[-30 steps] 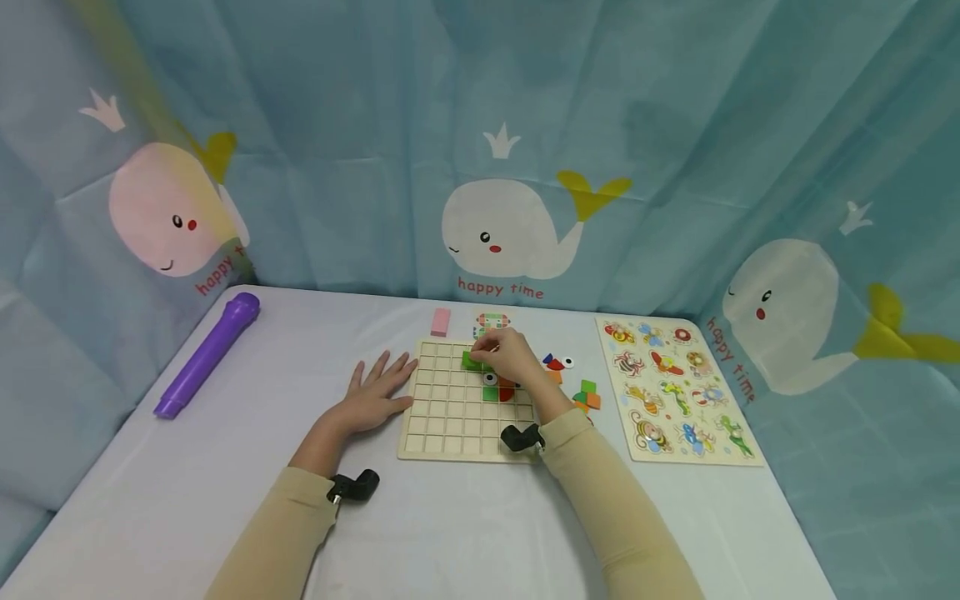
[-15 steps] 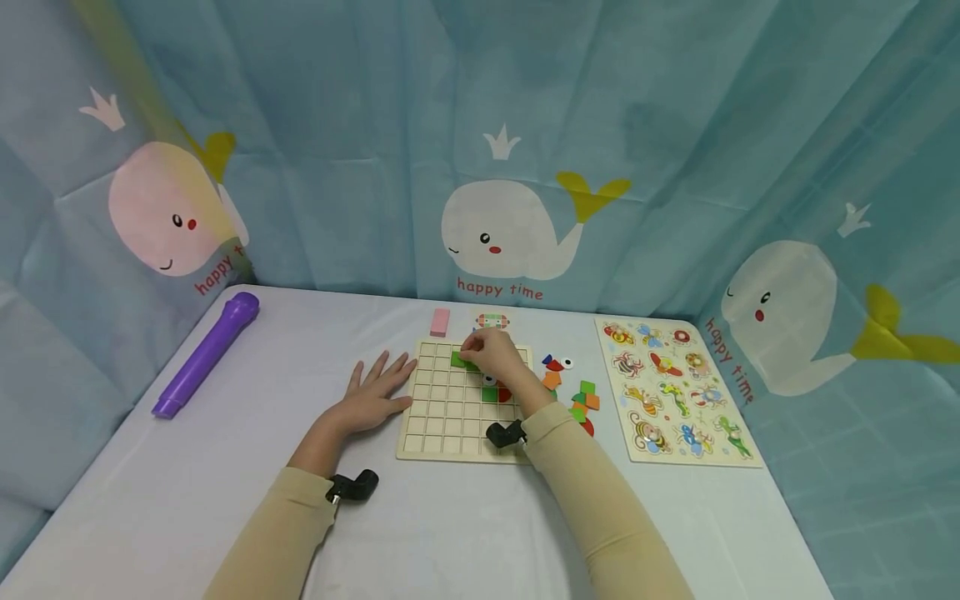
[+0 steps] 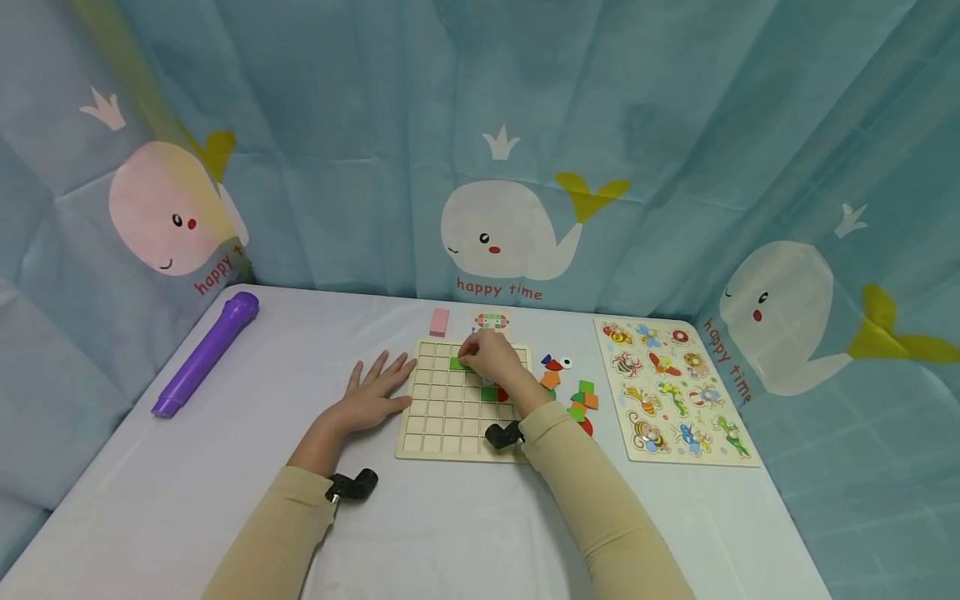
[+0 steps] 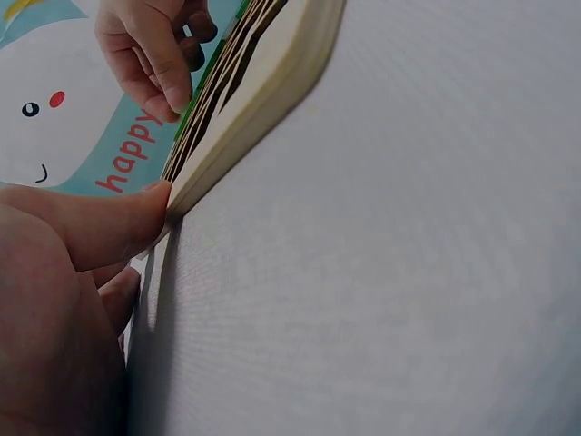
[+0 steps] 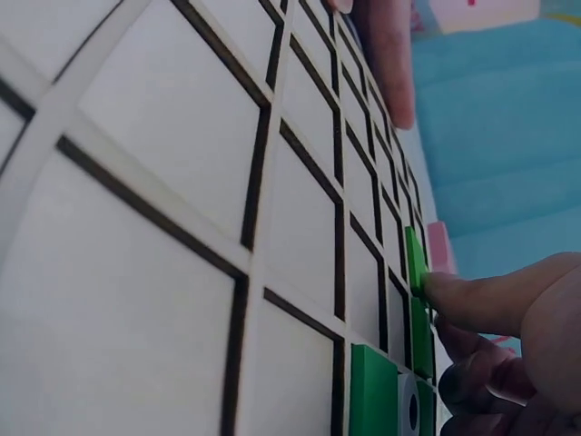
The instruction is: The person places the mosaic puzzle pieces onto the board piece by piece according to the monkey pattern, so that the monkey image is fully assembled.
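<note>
The wooden grid board (image 3: 438, 422) lies at the middle of the table. My left hand (image 3: 371, 401) rests flat beside it with fingers spread; in the left wrist view its thumb (image 4: 109, 222) touches the board's edge. Over the board's far rows, my right hand (image 3: 491, 354) pinches a light green square tile (image 5: 416, 262) at a cell, its thumb on the tile's face. A darker green tile (image 5: 421, 338) sits right beside that one. Nearer are another green tile (image 3: 489, 393), a red piece (image 3: 503, 395) and a white eye piece (image 5: 409, 405), partly hidden in the head view.
Loose coloured pieces (image 3: 582, 400) lie right of the board. Farther right is an insect puzzle board (image 3: 675, 392). Behind the grid stand a pink block (image 3: 439, 322) and a patterned picture card (image 3: 492, 321). A purple microphone-shaped tube (image 3: 206, 354) lies at left.
My right hand has shifted slightly left over the board with the light green tile, which now lies one cell farther left. My left hand has stayed in place.
</note>
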A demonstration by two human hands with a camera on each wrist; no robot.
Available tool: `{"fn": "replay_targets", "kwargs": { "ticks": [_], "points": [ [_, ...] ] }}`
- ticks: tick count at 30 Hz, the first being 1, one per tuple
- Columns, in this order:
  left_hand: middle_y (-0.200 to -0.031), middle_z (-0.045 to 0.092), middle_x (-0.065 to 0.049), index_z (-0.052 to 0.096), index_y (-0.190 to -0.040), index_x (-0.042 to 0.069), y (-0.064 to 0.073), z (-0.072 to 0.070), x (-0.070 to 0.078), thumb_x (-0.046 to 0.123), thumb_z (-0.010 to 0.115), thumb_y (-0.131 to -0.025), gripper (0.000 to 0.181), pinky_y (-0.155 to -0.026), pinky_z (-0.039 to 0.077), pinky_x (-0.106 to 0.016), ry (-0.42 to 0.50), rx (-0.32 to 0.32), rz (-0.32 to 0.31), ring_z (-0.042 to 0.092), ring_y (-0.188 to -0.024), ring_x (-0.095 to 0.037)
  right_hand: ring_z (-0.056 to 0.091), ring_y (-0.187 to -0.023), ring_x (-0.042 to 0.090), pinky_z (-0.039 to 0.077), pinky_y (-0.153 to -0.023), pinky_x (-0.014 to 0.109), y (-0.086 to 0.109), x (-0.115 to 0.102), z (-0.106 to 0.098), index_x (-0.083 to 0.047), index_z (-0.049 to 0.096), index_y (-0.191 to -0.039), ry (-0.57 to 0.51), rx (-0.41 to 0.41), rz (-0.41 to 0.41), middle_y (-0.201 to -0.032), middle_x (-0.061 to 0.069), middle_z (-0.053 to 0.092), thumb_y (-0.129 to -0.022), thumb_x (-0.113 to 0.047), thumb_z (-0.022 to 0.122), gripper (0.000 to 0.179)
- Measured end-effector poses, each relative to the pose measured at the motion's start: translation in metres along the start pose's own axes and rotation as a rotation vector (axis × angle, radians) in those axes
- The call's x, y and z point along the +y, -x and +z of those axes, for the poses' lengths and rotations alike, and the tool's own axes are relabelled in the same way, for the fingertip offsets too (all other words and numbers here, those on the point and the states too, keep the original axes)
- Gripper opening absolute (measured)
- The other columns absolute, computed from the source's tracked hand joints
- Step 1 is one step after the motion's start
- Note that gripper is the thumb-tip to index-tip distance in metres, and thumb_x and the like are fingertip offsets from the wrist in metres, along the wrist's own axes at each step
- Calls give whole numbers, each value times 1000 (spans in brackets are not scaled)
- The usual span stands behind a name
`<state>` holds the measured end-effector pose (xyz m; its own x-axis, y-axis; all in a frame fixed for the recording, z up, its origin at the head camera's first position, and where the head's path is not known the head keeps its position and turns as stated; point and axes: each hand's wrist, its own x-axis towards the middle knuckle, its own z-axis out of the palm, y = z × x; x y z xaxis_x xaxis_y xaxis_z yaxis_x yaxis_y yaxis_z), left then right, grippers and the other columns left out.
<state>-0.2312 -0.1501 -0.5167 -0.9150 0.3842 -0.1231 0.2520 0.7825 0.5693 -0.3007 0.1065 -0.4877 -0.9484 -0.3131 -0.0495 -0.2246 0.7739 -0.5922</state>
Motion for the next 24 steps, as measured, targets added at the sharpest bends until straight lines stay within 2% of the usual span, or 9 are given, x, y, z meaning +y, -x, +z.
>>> {"fn": "replay_targets", "kwargs": {
  "ticks": [12, 17, 24],
  "points": [
    [-170, 14, -10, 24, -162, 16, -1, 0, 2, 39, 55, -102, 71, -120, -16, -63, -6, -2, 4, -6, -157, -37, 63, -86, 16, 55, -74, 34, 13, 2, -11, -14, 75, -101, -71, 18, -47, -97, 0, 69, -95, -20, 72, 9],
    [-170, 14, -10, 24, -162, 16, 0, 0, 2, 38, 56, -102, 71, -120, -16, -63, -8, 2, 10, -5, -157, -38, 63, -86, 17, 56, -71, 32, 22, 3, -17, -12, 75, -106, -85, 30, -56, -99, 0, 68, -97, -21, 70, 14],
    [-170, 14, -10, 24, -162, 16, -1, 0, 2, 38, 56, -102, 72, -119, -16, -64, -7, 5, 13, -5, -157, -38, 64, -82, 16, 55, -64, 28, 35, 9, -25, -12, 74, -109, -100, 50, -29, -94, -2, 70, -95, -21, 71, 17]
  ]
}}
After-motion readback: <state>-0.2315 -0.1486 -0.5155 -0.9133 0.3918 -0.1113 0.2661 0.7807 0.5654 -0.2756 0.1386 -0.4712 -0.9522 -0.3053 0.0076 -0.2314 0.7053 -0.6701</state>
